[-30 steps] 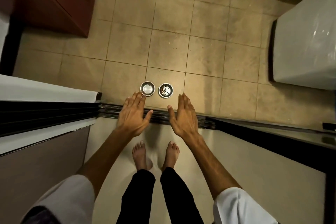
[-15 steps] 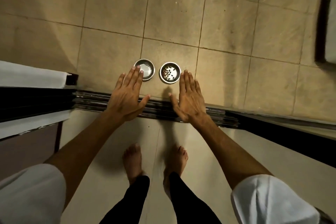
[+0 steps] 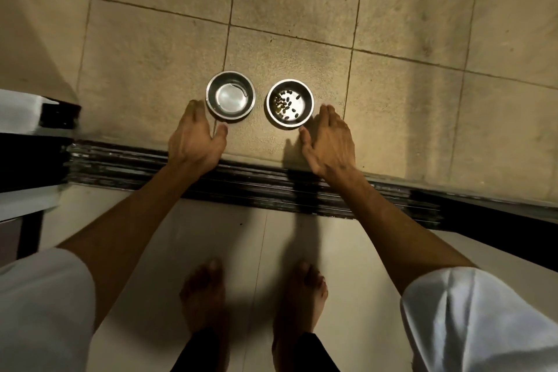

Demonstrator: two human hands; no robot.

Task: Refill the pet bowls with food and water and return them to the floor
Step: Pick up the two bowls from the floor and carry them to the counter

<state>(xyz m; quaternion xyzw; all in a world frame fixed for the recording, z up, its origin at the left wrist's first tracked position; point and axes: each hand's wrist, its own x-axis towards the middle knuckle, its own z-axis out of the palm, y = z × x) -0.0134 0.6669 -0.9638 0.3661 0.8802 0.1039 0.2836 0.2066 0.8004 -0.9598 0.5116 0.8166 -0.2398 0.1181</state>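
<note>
1. Two steel bowls side by side on the tiled floor (image 3: 151,69), just beyond the dark door track (image 3: 271,187)
2. Left bowl (image 3: 230,96) shiny inside; right bowl (image 3: 290,103) holds scattered kibble (image 3: 283,104)
3. Left hand (image 3: 196,139) reaches down, fingers spread, beside left bowl's rim, gripping nothing
4. Right hand (image 3: 330,145) likewise, fingers extended beside right bowl, holding nothing

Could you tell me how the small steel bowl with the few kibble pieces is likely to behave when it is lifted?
The small shiny steel bowl holding scattered kibble looks rigid and probably light, since only a few pieces lie inside. Its polished rim may be slippery. Tilting it would likely send the loose kibble sliding, so the right hand should probably keep it level.
</note>
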